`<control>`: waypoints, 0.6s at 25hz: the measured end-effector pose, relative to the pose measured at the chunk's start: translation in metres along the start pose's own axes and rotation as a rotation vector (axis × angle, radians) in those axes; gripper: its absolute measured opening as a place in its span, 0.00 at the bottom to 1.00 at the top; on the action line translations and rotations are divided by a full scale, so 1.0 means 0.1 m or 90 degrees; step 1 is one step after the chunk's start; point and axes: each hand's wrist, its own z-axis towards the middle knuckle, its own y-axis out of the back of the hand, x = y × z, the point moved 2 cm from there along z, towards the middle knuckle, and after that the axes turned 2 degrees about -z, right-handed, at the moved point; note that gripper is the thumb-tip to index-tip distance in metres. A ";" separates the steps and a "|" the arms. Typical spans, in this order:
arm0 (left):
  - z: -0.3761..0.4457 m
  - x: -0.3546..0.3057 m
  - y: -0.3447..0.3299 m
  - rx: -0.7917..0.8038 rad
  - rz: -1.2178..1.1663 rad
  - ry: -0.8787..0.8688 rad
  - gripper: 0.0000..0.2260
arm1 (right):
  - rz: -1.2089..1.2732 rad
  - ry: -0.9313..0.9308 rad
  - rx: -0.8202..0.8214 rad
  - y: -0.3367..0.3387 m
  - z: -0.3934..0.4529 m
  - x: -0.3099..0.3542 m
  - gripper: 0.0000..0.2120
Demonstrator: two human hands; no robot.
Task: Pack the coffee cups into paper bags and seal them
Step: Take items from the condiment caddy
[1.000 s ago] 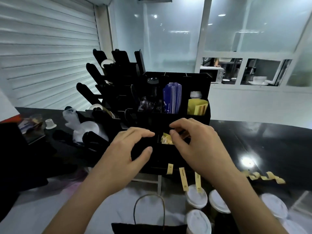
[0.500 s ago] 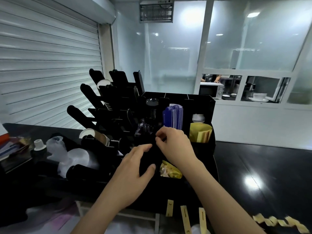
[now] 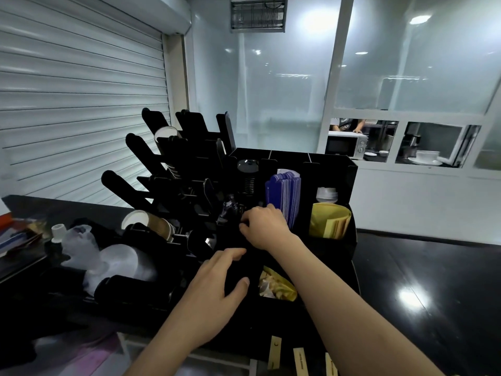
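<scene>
Right hand (image 3: 267,226) has reached deeper into organizer (image 3: 349,172), fingers curled, contents unclear; left hand (image 3: 217,291) relaxed at 6 o'clock. Fetching supplies; next, withdraw the item.

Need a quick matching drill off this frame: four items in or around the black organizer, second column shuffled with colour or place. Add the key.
Column 1:
1. stack of sleeves
2. folded napkins
3. crumpled wrappers
4. sticker strips

Column 2:
A. hanging off the organizer's near edge
B. blue, just right of the right hand
C. yellow, far-right compartment
D. front compartment, right of the left hand

Pairs: 1-B, 2-C, 3-D, 4-A
</scene>
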 end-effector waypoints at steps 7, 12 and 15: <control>-0.04 0.04 -0.05 0.008 -0.013 -0.005 0.21 | 0.027 0.011 -0.054 0.08 0.01 -0.05 0.12; -0.06 0.01 -0.02 0.003 -0.023 -0.010 0.20 | 0.014 0.024 -0.147 0.21 0.01 -0.05 0.11; -0.09 0.03 0.02 -0.005 -0.025 -0.008 0.20 | 0.045 0.034 -0.163 0.29 0.04 -0.01 0.11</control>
